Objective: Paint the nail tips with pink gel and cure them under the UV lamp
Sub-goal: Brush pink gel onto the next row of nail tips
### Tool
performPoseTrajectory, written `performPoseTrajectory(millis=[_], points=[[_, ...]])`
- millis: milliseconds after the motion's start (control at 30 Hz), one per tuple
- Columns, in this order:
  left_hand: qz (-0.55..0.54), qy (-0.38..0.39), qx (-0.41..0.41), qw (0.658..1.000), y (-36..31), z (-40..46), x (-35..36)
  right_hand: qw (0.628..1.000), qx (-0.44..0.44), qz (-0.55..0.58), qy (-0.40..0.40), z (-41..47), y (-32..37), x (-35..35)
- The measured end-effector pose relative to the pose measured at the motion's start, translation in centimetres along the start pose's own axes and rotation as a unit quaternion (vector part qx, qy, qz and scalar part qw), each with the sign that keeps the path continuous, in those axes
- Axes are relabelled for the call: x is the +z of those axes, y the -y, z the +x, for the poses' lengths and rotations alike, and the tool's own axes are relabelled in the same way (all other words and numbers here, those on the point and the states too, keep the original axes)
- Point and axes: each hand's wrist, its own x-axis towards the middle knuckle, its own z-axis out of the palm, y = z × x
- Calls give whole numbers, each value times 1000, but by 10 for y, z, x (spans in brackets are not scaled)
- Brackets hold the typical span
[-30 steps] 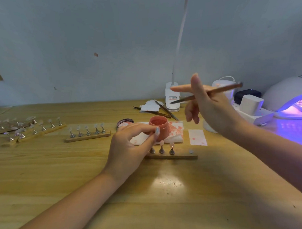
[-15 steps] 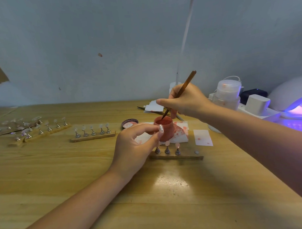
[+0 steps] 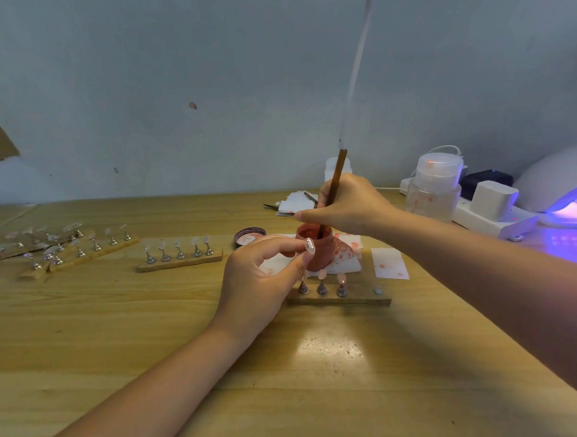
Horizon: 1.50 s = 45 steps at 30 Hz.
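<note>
A small pot of pink gel (image 3: pixel 321 253) stands on stained paper at the table's middle. My left hand (image 3: pixel 261 281) grips the pot from its left side, thumb and fingers curled round it. My right hand (image 3: pixel 349 205) holds a brown brush (image 3: pixel 334 184) nearly upright, its tip down inside the pot. Just in front of the pot lies a wooden strip (image 3: pixel 340 301) with three pink nail tips on metal stands. The UV lamp (image 3: pixel 561 189) glows violet at the far right.
The pot's lid (image 3: pixel 249 236) lies left of the pot. Another strip of clear nail tips (image 3: pixel 180 254) sits further left, with several more strips (image 3: pixel 52 246) at the far left. A clear jar (image 3: pixel 435 187), a white power strip (image 3: pixel 490 218) and tools on paper (image 3: pixel 296 203) stand behind.
My right hand swung the brush from level in the air down into the pot, then stood it more upright. My left hand kept its hold on the pot.
</note>
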Motion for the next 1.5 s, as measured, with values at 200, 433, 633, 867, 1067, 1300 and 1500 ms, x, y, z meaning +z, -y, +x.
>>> performPoseTrajectory(millis=[200, 433, 633, 867, 1067, 1300, 1500], points=[[-1, 2, -4, 1000, -1, 0, 0, 992, 43, 99, -71, 2, -1, -22], [0, 5, -14, 1000, -1, 0, 0, 977, 100, 173, -79, -4, -12, -29], [3, 2, -16, 1000, 0, 0, 0, 975, 87, 194, -64, -9, -14, -41], [3, 3, -25, 1000, -1, 0, 0, 972, 58, 216, -77, -14, -15, -43], [5, 2, -26, 1000, -1, 0, 0, 978, 50, 198, -52, -19, -17, -37], [6, 11, -16, 1000, -1, 0, 0, 969, -31, 195, -147, -39, -17, -40], [18, 15, 12, 1000, -3, 0, 1, 936, -150, 258, -186, -84, -11, -28]])
